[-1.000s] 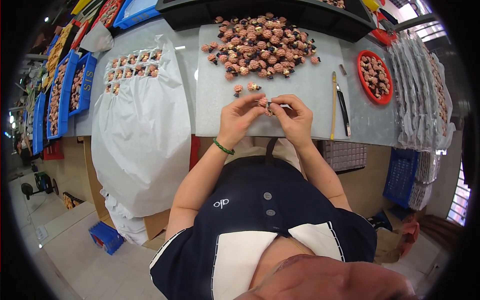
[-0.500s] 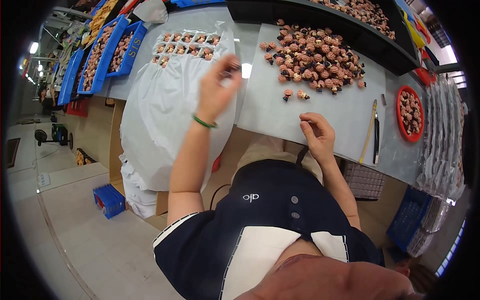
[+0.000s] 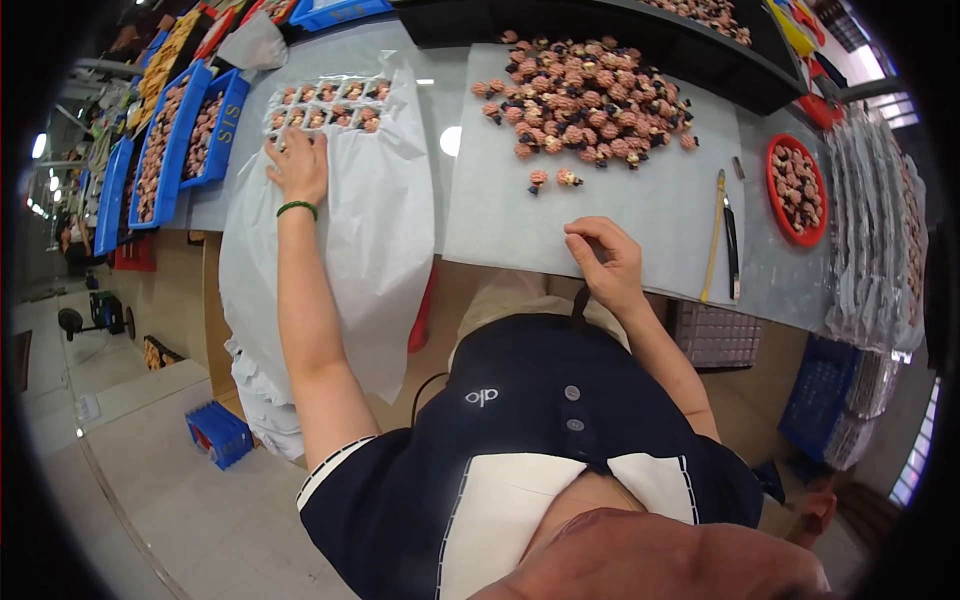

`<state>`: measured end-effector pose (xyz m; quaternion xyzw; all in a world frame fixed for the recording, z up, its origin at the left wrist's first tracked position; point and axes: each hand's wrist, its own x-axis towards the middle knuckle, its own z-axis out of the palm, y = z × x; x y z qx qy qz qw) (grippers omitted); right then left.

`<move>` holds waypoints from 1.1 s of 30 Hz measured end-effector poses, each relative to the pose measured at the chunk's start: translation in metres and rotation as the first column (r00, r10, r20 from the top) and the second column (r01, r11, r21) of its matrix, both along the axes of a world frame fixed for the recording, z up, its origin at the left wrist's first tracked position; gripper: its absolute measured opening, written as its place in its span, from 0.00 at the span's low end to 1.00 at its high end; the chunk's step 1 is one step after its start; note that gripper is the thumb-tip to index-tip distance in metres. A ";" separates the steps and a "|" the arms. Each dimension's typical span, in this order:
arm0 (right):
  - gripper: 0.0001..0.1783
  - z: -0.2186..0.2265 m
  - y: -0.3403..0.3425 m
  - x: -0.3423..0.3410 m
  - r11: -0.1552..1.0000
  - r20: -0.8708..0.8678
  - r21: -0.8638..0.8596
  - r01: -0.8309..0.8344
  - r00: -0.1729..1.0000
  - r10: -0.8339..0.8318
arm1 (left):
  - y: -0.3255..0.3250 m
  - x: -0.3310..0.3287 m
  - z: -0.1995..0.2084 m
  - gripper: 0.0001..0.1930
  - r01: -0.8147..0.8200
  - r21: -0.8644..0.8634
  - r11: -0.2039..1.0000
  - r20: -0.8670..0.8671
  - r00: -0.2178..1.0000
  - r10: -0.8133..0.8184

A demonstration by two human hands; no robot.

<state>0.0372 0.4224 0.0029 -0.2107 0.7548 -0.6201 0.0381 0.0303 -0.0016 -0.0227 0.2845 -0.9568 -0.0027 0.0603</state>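
My left hand (image 3: 298,172) reaches down onto the near left cells of a clear compartment tray (image 3: 335,105), its fingers apart; whatever lies directly beneath the fingertips is hidden. The tray holds several small pink-headed figurines (image 3: 352,92) in rows, and a thin white sheet (image 3: 365,190) covers its near side. My right hand (image 3: 608,262) hovers at the front edge of the white work sheet (image 3: 650,215), loosely closed with thumb and forefinger near each other and nothing visible in them. Beyond it are two separate figurines (image 3: 568,178) and a large heap of figurines (image 3: 595,100).
A black bin (image 3: 640,38) with more figurines stands behind the heap. To the right are a yellow stick (image 3: 714,240), a black-handled tool (image 3: 732,250), a red bowl (image 3: 772,185) of figurines and stacked clear trays (image 3: 865,230). Blue crates (image 3: 222,150) stand at left.
My left hand has moved left from between the sheets down onto the tray. My right hand keeps nearly the same pose. The whole view has shifted slightly.
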 end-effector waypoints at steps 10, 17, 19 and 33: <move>0.06 -0.003 0.017 -0.006 0.998 -0.033 0.035 -0.049 0.998 0.050 | 0.052 -0.010 0.026 0.30 0.082 -0.243 0.966 -0.035 0.995 -0.093; 0.07 0.001 0.023 -0.004 0.999 -0.013 0.026 -0.043 0.999 0.043 | 0.249 -0.013 0.055 0.12 0.693 0.392 0.605 -0.493 0.713 -0.498; 0.07 0.004 0.025 -0.002 0.999 0.004 0.017 -0.039 0.999 0.039 | 0.265 -0.013 0.031 0.12 0.699 0.372 0.611 -0.506 0.704 -0.498; 0.11 -0.006 0.031 -0.006 0.925 0.282 -0.365 0.107 0.960 0.000 | 0.311 0.019 0.027 0.12 0.391 0.823 -0.413 -0.312 0.917 0.248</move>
